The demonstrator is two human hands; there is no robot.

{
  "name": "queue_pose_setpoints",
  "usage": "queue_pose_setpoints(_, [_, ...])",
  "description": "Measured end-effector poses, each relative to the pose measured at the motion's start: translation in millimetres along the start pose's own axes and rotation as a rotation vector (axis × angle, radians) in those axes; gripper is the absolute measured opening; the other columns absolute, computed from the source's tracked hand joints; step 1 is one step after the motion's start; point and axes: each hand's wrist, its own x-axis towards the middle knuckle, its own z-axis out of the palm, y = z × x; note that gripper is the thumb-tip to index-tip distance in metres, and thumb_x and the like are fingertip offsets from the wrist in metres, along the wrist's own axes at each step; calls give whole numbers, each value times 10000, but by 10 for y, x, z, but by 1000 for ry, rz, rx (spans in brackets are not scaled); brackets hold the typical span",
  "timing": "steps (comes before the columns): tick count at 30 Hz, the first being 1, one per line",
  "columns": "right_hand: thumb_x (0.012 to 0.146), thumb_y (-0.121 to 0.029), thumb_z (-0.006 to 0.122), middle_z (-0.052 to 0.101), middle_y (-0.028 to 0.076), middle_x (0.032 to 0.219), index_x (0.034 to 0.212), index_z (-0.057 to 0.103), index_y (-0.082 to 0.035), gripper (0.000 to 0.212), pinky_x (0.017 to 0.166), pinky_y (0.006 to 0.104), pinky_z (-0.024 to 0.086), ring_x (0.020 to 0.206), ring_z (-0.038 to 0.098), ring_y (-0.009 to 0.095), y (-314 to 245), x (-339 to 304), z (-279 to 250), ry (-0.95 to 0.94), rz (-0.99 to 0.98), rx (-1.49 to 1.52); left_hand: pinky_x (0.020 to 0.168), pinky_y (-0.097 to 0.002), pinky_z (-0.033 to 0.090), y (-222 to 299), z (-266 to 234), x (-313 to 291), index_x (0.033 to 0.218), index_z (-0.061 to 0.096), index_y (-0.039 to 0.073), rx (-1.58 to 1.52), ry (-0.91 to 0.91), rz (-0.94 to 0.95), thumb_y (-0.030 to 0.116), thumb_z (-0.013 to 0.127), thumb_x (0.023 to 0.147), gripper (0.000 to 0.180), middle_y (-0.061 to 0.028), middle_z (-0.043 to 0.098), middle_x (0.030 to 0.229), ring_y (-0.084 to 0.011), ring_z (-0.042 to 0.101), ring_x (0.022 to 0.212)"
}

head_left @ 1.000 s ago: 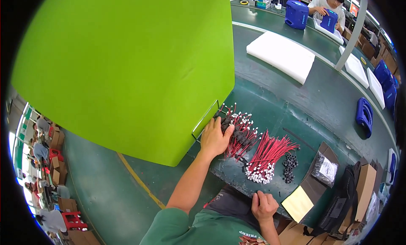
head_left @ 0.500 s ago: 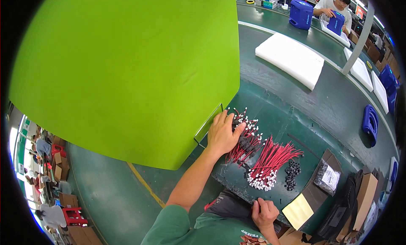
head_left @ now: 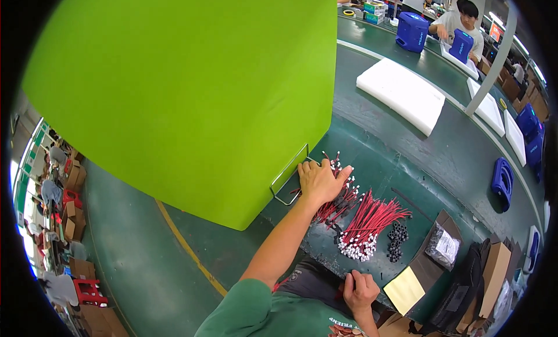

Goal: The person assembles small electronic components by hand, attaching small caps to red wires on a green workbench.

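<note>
My left hand [head_left: 321,183] lies over a pile of red wires with black sleeves and white connectors [head_left: 344,204]. Its thumb points right, away from the fingers, whose tips are partly hidden. To the right, a bundle of red wires with white connectors [head_left: 379,218] rests on the dark green bench [head_left: 372,148]. Small black rings [head_left: 397,242] are heaped beside that bundle. At the bench's near edge, my right hand [head_left: 361,290] is closed with curled fingers; what it holds, if anything, is hidden.
A large lime-green panel [head_left: 192,104] with a bent metal wire frame [head_left: 289,166] fills the left. Beyond the bench, a conveyor carries a white foam slab [head_left: 401,96] and blue housings [head_left: 411,32]. Yellow paper [head_left: 404,290] and a plastic bag [head_left: 443,247] lie right. A co-worker [head_left: 462,26] sits opposite.
My left hand has shifted slightly right and nearer over the sleeved wires, uncovering more of the wire frame. My right hand stays at the bench edge. The co-worker's hand has left the blue housing.
</note>
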Motion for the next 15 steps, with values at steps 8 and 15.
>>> queue_pose_setpoints(8, [668, -97, 670, 532, 56, 631, 791, 604, -73, 141, 428, 316, 403, 495, 530, 225, -38, -16, 15, -4, 9, -31, 842, -468, 335, 33, 12, -204, 1049, 514, -14, -71, 49, -13, 638, 425, 749, 723, -248, 509, 1016, -367, 478, 967])
queue_pose_setpoints(15, [676, -98, 665, 530, 61, 625, 778, 604, -75, 121, 435, 322, 405, 496, 528, 225, -69, -19, 15, 1, 11, -38, 846, -466, 345, -39, -76, -155, 1021, 540, -15, -108, -63, 6, 628, 452, 733, 710, -238, 550, 989, -351, 502, 966])
